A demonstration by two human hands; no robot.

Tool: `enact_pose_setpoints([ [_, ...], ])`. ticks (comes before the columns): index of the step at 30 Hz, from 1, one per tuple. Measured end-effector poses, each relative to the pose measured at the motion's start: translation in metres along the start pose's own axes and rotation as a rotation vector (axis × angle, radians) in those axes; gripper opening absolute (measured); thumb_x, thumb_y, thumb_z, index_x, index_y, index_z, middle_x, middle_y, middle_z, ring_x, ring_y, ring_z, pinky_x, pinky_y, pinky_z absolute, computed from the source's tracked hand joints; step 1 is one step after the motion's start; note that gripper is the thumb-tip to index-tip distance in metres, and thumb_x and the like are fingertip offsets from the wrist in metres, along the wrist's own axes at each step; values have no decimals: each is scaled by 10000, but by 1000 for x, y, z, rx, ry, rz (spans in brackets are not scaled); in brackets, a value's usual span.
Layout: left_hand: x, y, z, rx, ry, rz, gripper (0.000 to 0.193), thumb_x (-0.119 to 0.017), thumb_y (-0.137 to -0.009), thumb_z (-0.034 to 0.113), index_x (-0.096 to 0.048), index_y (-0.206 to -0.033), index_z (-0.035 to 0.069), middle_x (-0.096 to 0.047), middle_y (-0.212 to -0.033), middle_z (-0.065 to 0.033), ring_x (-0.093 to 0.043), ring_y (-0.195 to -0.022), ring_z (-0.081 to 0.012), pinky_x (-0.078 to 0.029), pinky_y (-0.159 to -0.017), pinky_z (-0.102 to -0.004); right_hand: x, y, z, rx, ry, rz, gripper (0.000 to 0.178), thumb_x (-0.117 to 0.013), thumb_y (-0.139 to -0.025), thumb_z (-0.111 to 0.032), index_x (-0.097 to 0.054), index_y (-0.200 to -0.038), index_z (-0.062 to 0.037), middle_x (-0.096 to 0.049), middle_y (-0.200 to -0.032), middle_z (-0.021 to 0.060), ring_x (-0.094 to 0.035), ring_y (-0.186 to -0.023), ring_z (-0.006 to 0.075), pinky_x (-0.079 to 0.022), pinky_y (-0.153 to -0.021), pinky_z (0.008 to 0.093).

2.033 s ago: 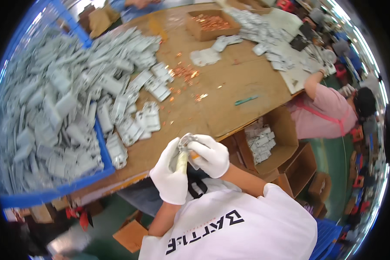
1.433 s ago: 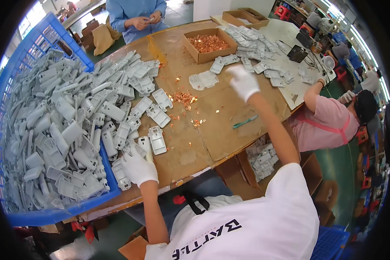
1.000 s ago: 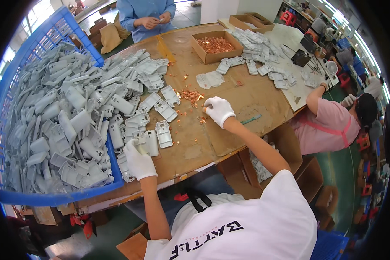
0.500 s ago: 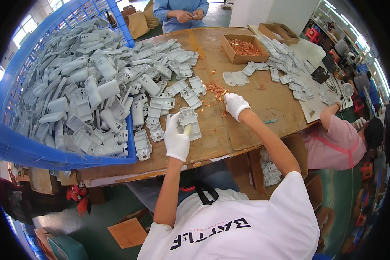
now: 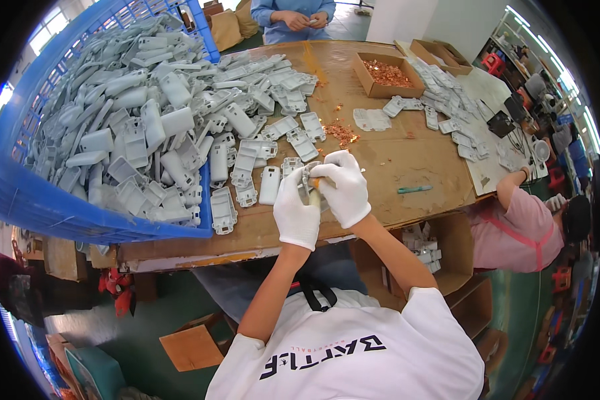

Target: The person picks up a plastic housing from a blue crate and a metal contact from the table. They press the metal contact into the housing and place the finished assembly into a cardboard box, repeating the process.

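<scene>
My left hand (image 5: 297, 212), in a white glove, is closed around a grey-white plastic housing (image 5: 306, 176), which is mostly hidden by the fingers. My gloved right hand (image 5: 343, 189) meets it, thumb and fingers pinched over the housing. A small copper-coloured piece (image 5: 315, 183) shows at the right fingertips. Just beyond the hands lies a loose pile of small copper pieces (image 5: 341, 134) on the cardboard-covered table (image 5: 407, 157). Several similar housings, such as an open one (image 5: 303, 143), lie to the left of that pile.
A blue crate (image 5: 113, 230) heaped with housings fills the left side. A cardboard box of copper pieces (image 5: 387, 73) stands at the back, with rows of housings (image 5: 450, 103) right of it. A teal pen (image 5: 415, 189) lies at right. Two other people work across and to the right.
My right hand has come from the copper pile back to the left hand and now pinches at the housing. The left hand has shifted slightly right, and the housing is tilted up.
</scene>
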State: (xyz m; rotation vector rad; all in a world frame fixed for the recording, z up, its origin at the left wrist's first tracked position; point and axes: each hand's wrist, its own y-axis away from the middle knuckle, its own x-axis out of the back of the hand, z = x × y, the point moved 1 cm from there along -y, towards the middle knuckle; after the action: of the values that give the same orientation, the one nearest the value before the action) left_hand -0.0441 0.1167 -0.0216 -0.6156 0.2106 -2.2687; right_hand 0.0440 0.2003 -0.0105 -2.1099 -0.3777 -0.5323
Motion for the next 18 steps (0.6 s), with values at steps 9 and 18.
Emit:
enact_pose_setpoints([
  [9,11,-4,-10,-138,-146,-58,323,-716,-751,32,-633,-1061,74,-657,-925,-127,-663,-845,-296,-524,-733,-375,3,-3,17,-594,-326,-519,242,-701,-866,-134,-666,-1069,-6,-692,-853,68,-603,-786,73,-515,-725,261],
  [18,14,-4,-25,-198,-154,-76,351,-711,-765,88,-591,-1095,106,-635,-961,-108,-651,-835,-326,-532,-685,-405,-2,6,10,-476,-248,-439,211,-687,-871,-122,-658,-1054,-20,-692,-831,84,-602,-727,73,-507,-682,260],
])
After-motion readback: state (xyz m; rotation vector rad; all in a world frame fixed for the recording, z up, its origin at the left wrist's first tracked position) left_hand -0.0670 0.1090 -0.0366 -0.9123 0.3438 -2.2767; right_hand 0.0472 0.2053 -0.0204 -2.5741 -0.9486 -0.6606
